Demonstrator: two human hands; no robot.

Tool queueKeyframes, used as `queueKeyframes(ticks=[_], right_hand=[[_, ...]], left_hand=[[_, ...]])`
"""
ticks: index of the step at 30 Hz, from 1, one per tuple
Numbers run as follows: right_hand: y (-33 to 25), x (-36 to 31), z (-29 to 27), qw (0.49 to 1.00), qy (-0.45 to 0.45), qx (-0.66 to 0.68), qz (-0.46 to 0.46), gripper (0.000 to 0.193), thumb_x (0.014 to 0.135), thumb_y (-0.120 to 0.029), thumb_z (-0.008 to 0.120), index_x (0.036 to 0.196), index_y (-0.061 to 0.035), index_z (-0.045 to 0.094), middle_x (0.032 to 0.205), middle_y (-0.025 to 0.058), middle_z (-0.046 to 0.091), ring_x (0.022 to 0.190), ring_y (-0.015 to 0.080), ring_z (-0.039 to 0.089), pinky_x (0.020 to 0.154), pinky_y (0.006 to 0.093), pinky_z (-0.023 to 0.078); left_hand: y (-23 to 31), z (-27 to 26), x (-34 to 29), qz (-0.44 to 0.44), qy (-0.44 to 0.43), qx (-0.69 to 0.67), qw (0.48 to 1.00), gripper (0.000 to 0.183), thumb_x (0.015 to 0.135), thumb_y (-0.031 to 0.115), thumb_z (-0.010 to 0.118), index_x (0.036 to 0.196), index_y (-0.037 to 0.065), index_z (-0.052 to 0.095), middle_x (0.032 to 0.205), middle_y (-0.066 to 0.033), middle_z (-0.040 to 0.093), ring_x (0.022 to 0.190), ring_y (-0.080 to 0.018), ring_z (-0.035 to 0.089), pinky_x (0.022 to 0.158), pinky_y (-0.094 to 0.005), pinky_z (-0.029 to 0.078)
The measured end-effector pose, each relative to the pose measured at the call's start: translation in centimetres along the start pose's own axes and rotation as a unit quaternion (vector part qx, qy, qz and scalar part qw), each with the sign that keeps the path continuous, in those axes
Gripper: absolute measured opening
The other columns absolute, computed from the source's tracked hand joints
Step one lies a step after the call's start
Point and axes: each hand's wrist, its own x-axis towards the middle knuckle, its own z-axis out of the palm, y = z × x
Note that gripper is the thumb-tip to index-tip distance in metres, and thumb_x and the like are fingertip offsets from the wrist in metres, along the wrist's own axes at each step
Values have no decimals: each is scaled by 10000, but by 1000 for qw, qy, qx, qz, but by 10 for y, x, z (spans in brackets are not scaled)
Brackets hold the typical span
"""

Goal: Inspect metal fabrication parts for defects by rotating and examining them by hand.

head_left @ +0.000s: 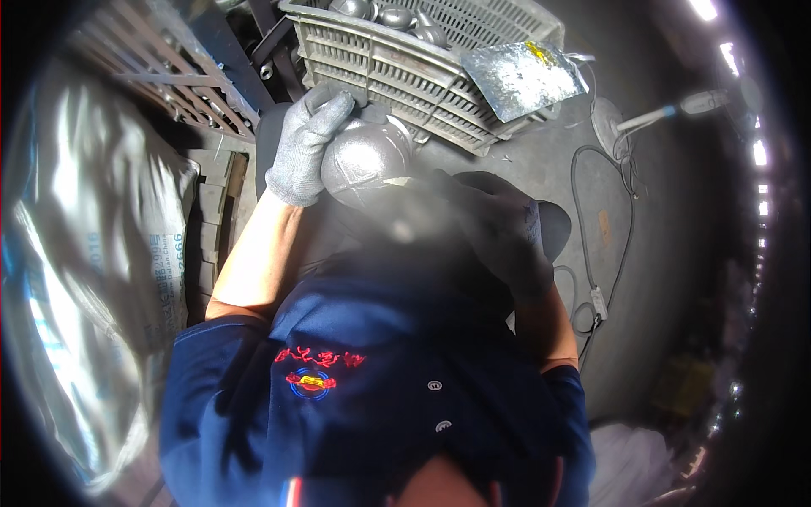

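Observation:
A rounded silver-grey metal casting with a bright, glossy face is held up in front of my lap. My left hand, in a light grey knit glove, is closed on its left and far rim. In deep shadow on the other side is my gloved right hand, close to the casting's lower right. A hazy smear covers its fingers, so I cannot see whether they grip anything. A small pale sliver shows against the casting's lower edge; its kind is unclear.
Just beyond the casting stands a grey slatted plastic crate with several metal castings inside. A scuffed silvery sheet hangs at its corner. A white stand and a cable lie right; a large white sack stands left.

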Motion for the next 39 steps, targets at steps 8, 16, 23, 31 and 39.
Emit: queueKeyframes(ticks=[8, 16, 23, 31, 39], right_hand=[[-6, 2, -3, 998, -5, -69, -8, 257, 785, 27, 612, 1012, -38, 712, 936, 143, 695, 836, 309, 676, 738, 363, 543], [-10, 2, -4, 992, -19, -127, 11, 219, 782, -33, 635, 978, -77, 722, 913, 127, 690, 819, 314, 673, 720, 377, 547], [-8, -2, -5, 993, -10, -119, -13, 242, 864, -103, 649, 1094, -153, 704, 855, 76, 682, 769, 249, 656, 653, 381, 514], [-3, -4, -3, 997, 2, -69, -20, 233, 860, -87, 662, 1086, -112, 712, 842, 109, 681, 734, 264, 652, 646, 374, 514], [0, -7, -3, 998, 3, -59, 1, 229, 857, -94, 671, 1080, -120, 714, 827, 98, 681, 724, 258, 651, 629, 368, 505]], left_hand=[[2, 4, -5, -11, 10, 35, 999, 286, 926, 289, 643, 1039, 26, 644, 931, -66, 676, 832, -114, 623, 762, -246, 511], [2, 6, -5, -20, 17, 22, 999, 306, 919, 297, 654, 1050, 20, 643, 924, -62, 671, 823, -110, 613, 757, -248, 506], [1, 7, -7, -10, 27, 79, 996, 297, 940, 327, 594, 1034, 46, 623, 891, -14, 616, 785, -76, 573, 738, -229, 486], [-3, 7, -5, -27, 36, 40, 998, 279, 943, 312, 596, 1031, 48, 624, 903, -18, 610, 802, -98, 581, 759, -242, 491], [0, 7, -5, -16, 22, 56, 998, 281, 939, 310, 601, 1030, 45, 626, 912, -13, 612, 826, -87, 575, 774, -244, 487]])
